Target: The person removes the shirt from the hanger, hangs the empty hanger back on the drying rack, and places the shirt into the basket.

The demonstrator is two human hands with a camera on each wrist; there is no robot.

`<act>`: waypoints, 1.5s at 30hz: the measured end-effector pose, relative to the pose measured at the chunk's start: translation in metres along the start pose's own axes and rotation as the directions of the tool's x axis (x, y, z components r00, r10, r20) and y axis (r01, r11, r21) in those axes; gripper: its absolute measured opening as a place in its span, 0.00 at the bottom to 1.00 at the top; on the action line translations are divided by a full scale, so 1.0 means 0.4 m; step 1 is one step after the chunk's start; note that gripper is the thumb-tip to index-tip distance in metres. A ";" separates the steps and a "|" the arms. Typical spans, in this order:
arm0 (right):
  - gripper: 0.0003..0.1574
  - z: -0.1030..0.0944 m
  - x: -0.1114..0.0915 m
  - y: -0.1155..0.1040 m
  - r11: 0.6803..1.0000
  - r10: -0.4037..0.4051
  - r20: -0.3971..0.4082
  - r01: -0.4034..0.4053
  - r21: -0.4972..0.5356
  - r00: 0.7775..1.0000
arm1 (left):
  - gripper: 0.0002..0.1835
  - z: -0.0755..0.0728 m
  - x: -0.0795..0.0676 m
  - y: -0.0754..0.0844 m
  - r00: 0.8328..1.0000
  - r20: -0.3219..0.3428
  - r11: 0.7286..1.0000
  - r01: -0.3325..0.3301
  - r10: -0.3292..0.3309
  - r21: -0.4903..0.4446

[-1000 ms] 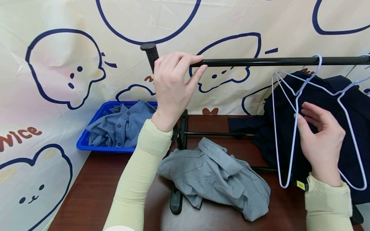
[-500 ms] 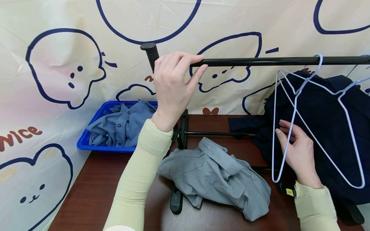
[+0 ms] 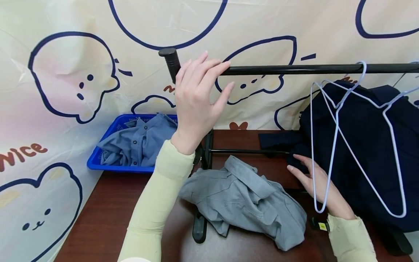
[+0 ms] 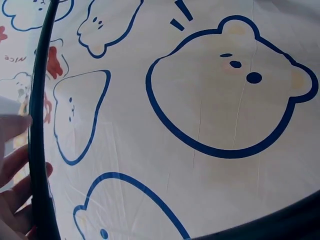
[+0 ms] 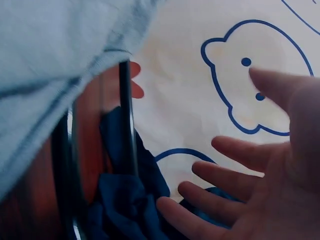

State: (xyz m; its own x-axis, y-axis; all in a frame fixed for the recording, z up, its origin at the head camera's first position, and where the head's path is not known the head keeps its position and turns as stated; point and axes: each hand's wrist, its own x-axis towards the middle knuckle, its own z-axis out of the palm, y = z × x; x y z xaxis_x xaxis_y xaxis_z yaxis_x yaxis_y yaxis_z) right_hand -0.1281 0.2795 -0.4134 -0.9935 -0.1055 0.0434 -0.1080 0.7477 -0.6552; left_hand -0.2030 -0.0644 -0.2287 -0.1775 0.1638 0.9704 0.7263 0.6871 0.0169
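Note:
At the left end of the black rod [image 3: 294, 69], my left hand [image 3: 196, 100] rests with its fingers extended and the thumb off the rod. Its fingers also show beside the rod in the left wrist view. My right hand [image 3: 319, 183] reaches leftward behind a white hanger [image 3: 337, 120], fingers spread and holding nothing; the hanger's wire crosses in front of it. Just left of it a crumpled grey shirt [image 3: 245, 203] lies over the stand's base. A second white hanger [image 3: 391, 138] hangs farther right. Dark navy clothing [image 3: 368, 133] is behind both hangers.
A blue basket [image 3: 95, 164] with a blue buttoned shirt [image 3: 139, 142] in it stands at the back left of the brown table [image 3: 108, 214]. The rack's black foot [image 3: 199, 229] sticks out from under the grey shirt. A printed curtain hangs behind.
My right hand has moved left and down, past the hanger wire towards the grey shirt. The hanger has swung. My left hand has loosened its grip on the rod and straightened its fingers.

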 end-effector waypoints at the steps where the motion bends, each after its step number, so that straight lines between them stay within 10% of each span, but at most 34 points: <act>1: 0.46 0.004 -0.002 -0.004 1.000 0.002 0.029 -0.002 0.006 1.000 | 0.20 -0.004 -0.003 0.002 1.000 -0.010 1.000 -0.010 0.009 -0.014; 7: 0.46 0.019 -0.008 -0.031 0.999 -0.019 0.136 0.013 0.047 0.991 | 0.27 -0.037 -0.015 0.045 0.992 -0.088 0.988 -0.102 0.092 -0.116; 16: 0.48 0.040 -0.023 -0.054 0.993 -0.091 0.197 0.076 0.086 0.976 | 0.32 -0.046 -0.105 0.101 0.977 0.141 0.959 -0.123 0.163 -0.255; 27: 0.73 0.079 -0.044 -0.042 0.980 -0.200 0.378 0.177 0.096 0.904 | 0.43 -0.012 -0.299 0.111 0.832 0.532 0.956 0.007 0.157 -0.294; 31: 0.78 0.096 -0.051 -0.045 0.977 -0.208 0.412 0.165 0.137 0.887 | 0.48 -0.019 -0.371 0.114 0.730 0.673 0.965 0.072 0.123 -0.254; 38: 0.90 0.121 -0.070 -0.056 0.959 -0.254 0.443 0.163 0.233 0.860 | 0.60 -0.042 -0.457 0.115 0.420 0.906 0.962 0.221 0.054 -0.160; 45: 0.90 0.170 -0.081 -0.071 0.963 -0.269 0.417 0.233 0.137 0.868 | 0.70 -0.053 -0.506 0.115 0.204 0.978 0.946 0.323 -0.036 -0.033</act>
State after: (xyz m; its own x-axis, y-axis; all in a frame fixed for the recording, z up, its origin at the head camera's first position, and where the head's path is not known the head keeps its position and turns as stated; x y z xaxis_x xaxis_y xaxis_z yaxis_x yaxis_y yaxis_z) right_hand -0.0902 0.2171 -0.4474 -0.8183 -0.5660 -0.1004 -0.3302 0.6059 -0.7238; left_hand -0.1197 -0.0809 -0.4194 -0.7119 0.7012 -0.0379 0.6514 0.6796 0.3372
